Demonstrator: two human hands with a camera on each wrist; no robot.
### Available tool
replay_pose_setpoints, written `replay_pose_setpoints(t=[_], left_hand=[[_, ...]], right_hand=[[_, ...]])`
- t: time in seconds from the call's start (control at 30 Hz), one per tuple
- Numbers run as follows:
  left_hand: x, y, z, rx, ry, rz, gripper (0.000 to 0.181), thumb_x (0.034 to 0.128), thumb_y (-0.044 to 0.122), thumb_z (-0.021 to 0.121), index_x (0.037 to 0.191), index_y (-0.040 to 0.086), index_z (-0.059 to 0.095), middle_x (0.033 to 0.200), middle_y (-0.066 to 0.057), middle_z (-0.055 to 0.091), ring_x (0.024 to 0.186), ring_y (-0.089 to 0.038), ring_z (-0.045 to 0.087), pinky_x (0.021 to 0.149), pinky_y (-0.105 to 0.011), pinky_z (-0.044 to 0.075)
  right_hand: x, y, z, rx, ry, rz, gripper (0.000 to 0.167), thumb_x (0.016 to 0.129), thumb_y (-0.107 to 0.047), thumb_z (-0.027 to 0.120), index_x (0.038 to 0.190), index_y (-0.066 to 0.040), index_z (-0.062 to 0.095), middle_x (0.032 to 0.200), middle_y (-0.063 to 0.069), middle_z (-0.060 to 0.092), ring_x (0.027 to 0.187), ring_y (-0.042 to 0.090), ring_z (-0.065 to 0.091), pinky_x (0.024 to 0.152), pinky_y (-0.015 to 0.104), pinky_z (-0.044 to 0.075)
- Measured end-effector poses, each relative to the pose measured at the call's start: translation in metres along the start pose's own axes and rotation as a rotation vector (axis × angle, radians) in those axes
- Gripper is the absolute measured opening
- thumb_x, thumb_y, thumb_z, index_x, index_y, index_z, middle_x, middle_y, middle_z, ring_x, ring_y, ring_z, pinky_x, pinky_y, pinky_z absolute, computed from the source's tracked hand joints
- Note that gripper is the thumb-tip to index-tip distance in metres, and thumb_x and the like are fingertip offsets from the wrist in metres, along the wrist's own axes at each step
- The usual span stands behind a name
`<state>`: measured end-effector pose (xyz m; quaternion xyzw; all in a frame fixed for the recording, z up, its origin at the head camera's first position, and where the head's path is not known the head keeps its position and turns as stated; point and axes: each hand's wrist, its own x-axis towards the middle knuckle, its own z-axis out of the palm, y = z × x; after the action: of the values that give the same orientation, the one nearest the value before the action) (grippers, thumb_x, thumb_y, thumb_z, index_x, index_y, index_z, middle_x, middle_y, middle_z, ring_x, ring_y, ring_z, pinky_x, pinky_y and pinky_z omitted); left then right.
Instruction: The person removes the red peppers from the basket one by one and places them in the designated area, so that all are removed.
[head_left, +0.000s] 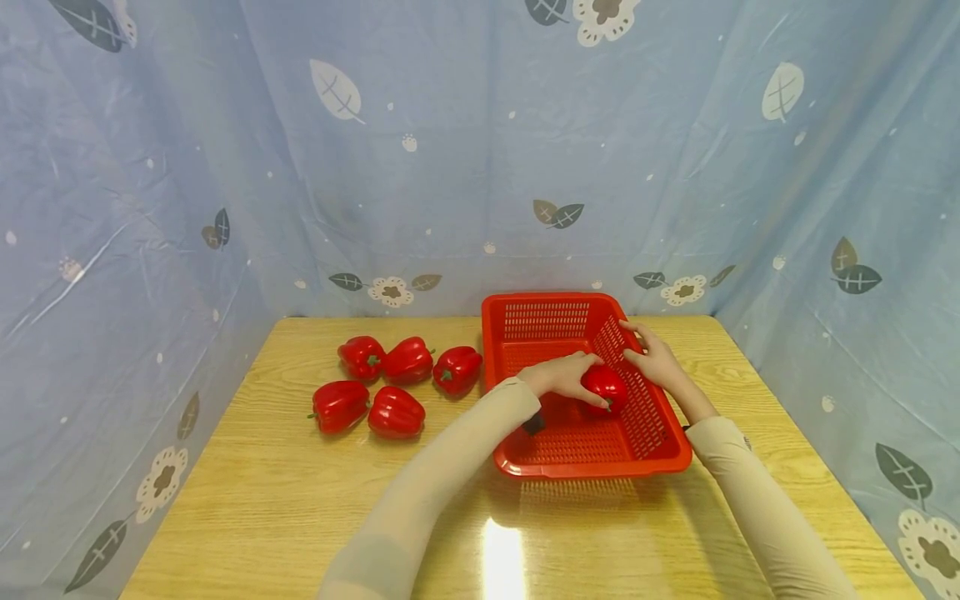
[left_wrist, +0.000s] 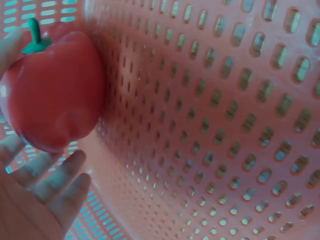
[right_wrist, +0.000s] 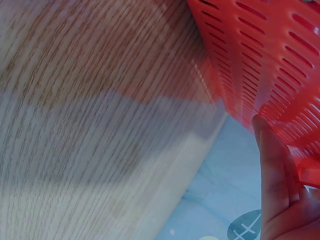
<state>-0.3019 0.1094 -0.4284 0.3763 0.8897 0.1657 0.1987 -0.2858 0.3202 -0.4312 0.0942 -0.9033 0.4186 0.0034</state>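
Note:
A red bell pepper [head_left: 606, 388] with a green stem is inside the red plastic basket [head_left: 592, 468], beside its right wall. My left hand [head_left: 564, 375] reaches into the basket and holds this pepper, thumb on one side and fingers on the other. In the left wrist view the thumb lies near the stem of the pepper [left_wrist: 57, 90], and several fingertips [left_wrist: 75, 182] spread below it. My right hand [head_left: 662, 367] grips the basket's right rim. The right wrist view has its fingers [right_wrist: 274, 170] along the outside of the slotted wall.
Several more red bell peppers [head_left: 396, 412] lie on the wooden table [head_left: 247, 500], left of the basket. A blue patterned curtain [head_left: 420, 167] hangs behind the table and along both sides. A small dark object [head_left: 534, 423] shows under the left wrist.

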Motion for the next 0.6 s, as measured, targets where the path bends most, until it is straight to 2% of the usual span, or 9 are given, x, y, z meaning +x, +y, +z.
replay_pose_setpoints(t=[0.33, 0.6], left_hand=[[0.0025, -0.0015, 0.0017, 0.006, 0.025, 0.019, 0.082, 0.0757, 0.059, 0.065, 0.14, 0.019, 0.033, 0.131, -0.001, 0.041, 0.112, -0.011, 0.048, 0.093, -0.025, 0.044], [0.0017, -0.0007, -0.0024, 0.012, 0.045, 0.038, 0.077, 0.0763, 0.055, 0.067, 0.136, 0.017, 0.038, 0.128, -0.003, 0.044, 0.11, -0.011, 0.049, 0.091, -0.023, 0.044]], right_hand=[[0.0011, 0.0009, 0.0005, -0.008, 0.008, -0.006, 0.052, 0.093, -0.001, 0.047, 0.142, -0.004, 0.031, 0.122, 0.035, 0.047, 0.096, 0.044, 0.057, 0.067, 0.042, 0.055], [0.0008, 0.0, 0.0001, 0.003, -0.001, 0.001, 0.052, 0.093, -0.002, 0.046, 0.143, -0.005, 0.03, 0.123, 0.036, 0.047, 0.095, 0.044, 0.057, 0.067, 0.042, 0.055]])
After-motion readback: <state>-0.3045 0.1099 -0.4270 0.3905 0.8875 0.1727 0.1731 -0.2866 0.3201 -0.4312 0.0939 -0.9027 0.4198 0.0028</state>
